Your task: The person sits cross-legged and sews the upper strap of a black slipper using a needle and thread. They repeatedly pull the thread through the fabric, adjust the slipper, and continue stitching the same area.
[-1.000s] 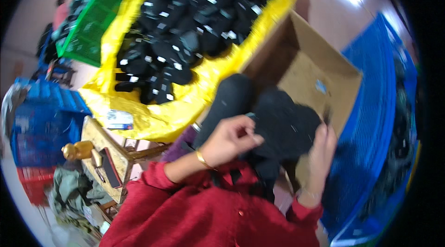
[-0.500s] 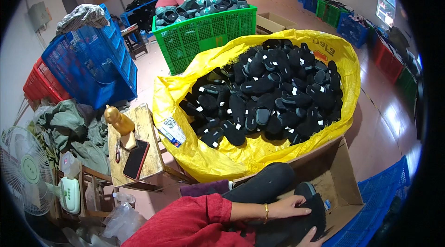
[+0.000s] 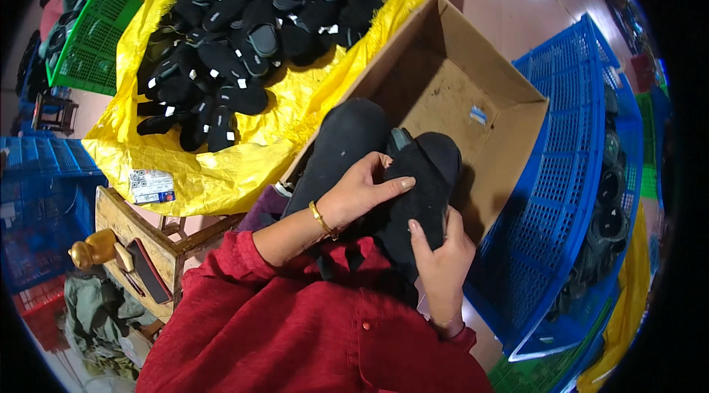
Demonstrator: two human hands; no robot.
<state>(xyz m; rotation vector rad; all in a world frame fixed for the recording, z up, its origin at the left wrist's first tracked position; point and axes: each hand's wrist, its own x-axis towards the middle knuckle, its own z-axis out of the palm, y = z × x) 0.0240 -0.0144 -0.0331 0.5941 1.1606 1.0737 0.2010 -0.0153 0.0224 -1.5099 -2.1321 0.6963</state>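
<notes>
On my lap lies a black slipper (image 3: pixel 415 197) with a grey edge showing at its far tip. My left hand (image 3: pixel 362 190) grips it from the left, thumb pressed on top and the other fingers curled at its side. From the right, my right hand (image 3: pixel 445 253) holds the near part, thumb on top and fingers around the edge. The slipper's near end blends into my dark trousers, so its outline there is hard to make out. Beyond my knees stands an open cardboard box (image 3: pixel 509 116) with a small blue-and-white scrap (image 3: pixel 478 114) on its bottom.
A yellow sack (image 3: pixel 281 164) full of black slippers (image 3: pixel 262 39) stands ahead to the left. To my right is a blue crate (image 3: pixel 546 194), with more dark footwear (image 3: pixel 609 194) beside it. A wooden stool (image 3: pixel 118 208) at left carries a phone (image 3: pixel 150 275) and a golden bottle (image 3: pixel 94 250).
My view has swung down and to the right, bringing my lap and the box to the middle. Both hands remain on the slipper, and its upper shows more fully now.
</notes>
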